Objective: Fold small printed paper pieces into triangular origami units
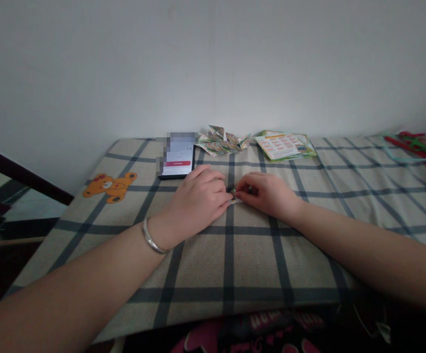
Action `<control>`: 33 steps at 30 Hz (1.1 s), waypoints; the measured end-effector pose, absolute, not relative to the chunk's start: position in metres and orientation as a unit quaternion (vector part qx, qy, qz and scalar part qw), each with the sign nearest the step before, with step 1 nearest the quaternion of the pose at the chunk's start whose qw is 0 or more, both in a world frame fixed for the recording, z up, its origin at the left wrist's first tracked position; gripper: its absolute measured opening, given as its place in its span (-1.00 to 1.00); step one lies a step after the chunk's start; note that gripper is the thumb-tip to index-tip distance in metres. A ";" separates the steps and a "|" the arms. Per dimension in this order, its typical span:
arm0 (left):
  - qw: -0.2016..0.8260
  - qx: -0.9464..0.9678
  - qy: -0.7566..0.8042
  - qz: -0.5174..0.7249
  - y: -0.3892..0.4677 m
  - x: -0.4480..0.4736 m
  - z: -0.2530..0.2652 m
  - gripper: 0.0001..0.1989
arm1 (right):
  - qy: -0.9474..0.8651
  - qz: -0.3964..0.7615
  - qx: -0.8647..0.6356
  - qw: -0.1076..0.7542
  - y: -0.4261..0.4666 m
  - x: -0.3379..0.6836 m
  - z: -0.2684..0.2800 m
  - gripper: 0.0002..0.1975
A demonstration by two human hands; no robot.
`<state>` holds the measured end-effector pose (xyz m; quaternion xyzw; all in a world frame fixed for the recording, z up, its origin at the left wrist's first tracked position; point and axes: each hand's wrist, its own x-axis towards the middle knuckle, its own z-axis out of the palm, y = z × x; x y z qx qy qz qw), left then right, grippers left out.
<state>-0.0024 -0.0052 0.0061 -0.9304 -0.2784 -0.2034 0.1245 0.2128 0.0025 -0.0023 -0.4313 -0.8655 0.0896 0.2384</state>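
Between my two hands, on the checked tablecloth, is a small folded piece of printed paper (234, 197), mostly hidden by fingers. My left hand (203, 196), with a silver bangle at the wrist, presses on its left side with the fingers held together. From the right, my right hand (260, 191) pinches the paper's edge between thumb and forefinger. Behind them lies a pile of folded paper pieces (222, 143) with similar print. To its right rests a stack of flat printed sheets (284, 145).
A phone (178, 157) with a lit screen lies just beyond my left hand. A cartoon bear (110, 187) marks the cloth at the left. Red, green and pale blue strips (419, 149) sit at the far right. A wall (213, 68) rises behind the table.
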 end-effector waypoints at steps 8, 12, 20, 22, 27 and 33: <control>0.116 -0.932 -0.277 -0.204 -0.003 -0.005 0.003 -0.86 | -0.915 0.022 -0.351 0.200 -0.007 0.221 0.004 -0.81; 0.118 -0.931 -0.278 -0.204 -0.003 -0.005 0.002 -0.85 | -0.931 -0.073 -0.313 0.175 -0.013 0.217 0.006 -0.75; 0.118 -0.935 -0.273 -0.193 -0.002 -0.005 0.002 -0.85 | -0.938 -0.052 -0.299 0.169 -0.012 0.216 0.005 -0.73; 0.113 -0.941 -0.255 -0.192 0.000 -0.006 0.003 -0.83 | -0.937 -0.036 -0.302 0.170 -0.011 0.217 0.005 -0.76; 0.116 -0.947 -0.236 -0.183 0.000 -0.007 0.006 -0.81 | -0.935 -0.040 -0.310 0.166 -0.010 0.218 0.005 -0.81; 0.131 -0.949 -0.231 -0.172 -0.002 -0.008 0.007 -0.82 | -0.940 -0.086 -0.290 0.159 -0.014 0.218 0.007 -0.76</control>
